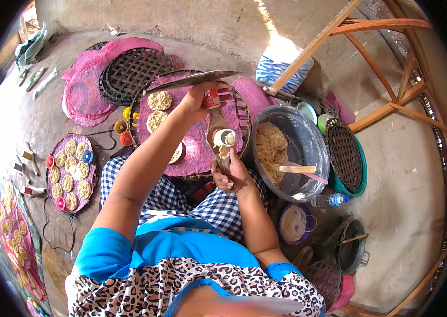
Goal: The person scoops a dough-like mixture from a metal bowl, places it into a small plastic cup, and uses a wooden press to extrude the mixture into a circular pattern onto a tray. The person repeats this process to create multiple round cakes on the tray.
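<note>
Above my lap, my left hand [206,99] is wrapped round the upper part of a flat wooden tool [217,122], beside a red piece [212,98]. A long dark wooden bar [194,79] crosses just beyond these fingers. My right hand [234,173] grips the tool's lower end, its thumb just below a short white cylinder [226,138] set in the wood. Pale dough clings about the cylinder. Underneath lies a round woven tray covered with pink cloth [197,140], bearing pale noodle-like dough rounds [156,121] on its left side.
At right stands a large grey basin [318,150] with dough [271,150] and a wooden spatula [296,169]. A water bottle [330,200] lies near a green tub [362,182]. Stacked woven trays [136,71] sit far left; another round tray [78,174] holds several dough rounds.
</note>
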Demonstrator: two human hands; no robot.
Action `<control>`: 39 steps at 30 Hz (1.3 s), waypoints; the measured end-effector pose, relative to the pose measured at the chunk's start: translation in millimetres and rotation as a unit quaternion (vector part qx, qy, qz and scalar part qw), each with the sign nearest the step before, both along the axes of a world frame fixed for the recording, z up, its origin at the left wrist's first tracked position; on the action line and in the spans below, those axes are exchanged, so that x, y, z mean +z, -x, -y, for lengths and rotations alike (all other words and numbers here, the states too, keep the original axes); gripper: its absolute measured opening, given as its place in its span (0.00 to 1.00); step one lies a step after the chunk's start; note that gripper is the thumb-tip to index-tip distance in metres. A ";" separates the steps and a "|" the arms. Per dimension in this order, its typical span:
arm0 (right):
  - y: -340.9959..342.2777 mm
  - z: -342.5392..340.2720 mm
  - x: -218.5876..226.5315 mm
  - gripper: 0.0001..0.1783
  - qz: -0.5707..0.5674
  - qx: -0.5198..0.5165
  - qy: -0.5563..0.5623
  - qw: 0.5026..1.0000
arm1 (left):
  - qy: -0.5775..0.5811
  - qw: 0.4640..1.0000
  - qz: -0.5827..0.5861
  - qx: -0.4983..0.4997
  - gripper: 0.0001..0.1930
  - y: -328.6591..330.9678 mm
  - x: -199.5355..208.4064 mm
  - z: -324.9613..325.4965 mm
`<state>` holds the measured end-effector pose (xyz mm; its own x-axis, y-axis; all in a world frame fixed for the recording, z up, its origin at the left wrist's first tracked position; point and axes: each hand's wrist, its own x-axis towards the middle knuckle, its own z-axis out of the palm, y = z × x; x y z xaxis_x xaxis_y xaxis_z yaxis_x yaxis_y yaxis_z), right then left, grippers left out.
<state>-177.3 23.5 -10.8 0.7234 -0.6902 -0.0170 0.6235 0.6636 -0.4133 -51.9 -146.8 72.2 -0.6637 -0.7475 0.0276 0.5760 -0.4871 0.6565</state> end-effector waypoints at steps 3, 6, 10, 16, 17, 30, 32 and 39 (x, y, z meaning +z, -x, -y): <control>-2.3 -4.3 4.4 0.41 -0.321 -0.228 0.047 0.918 | -0.010 0.993 0.047 0.107 0.10 4.6 5.7 -8.4; -2.4 -5.6 18.2 0.29 -0.445 -0.489 0.142 0.737 | 0.023 0.983 0.041 0.177 0.09 7.9 10.4 -16.9; -1.2 -8.6 42.9 0.29 -0.491 -0.618 0.360 0.498 | 0.021 0.975 0.060 0.215 0.09 9.2 16.0 -21.0; -3.0 -7.3 61.3 0.32 -0.548 -0.585 0.426 0.419 | 0.031 0.973 0.060 0.220 0.08 9.5 20.5 -24.7; -3.1 -7.0 62.2 0.31 -0.554 -0.581 0.439 0.405 | 0.032 0.973 0.059 0.222 0.07 9.0 20.9 -25.2; -0.5 -9.6 67.8 0.21 -0.575 -0.574 0.510 0.283 | 0.022 0.966 0.094 0.241 0.09 10.2 10.6 -24.2; 0.2 -8.9 66.1 0.19 -0.572 -0.575 0.516 0.275 | 0.029 0.963 0.090 0.254 0.09 10.8 9.0 -24.5; -4.6 -10.2 59.7 0.13 -0.493 -0.619 0.503 0.347 | -0.048 0.958 0.081 0.270 0.09 5.6 16.6 -26.5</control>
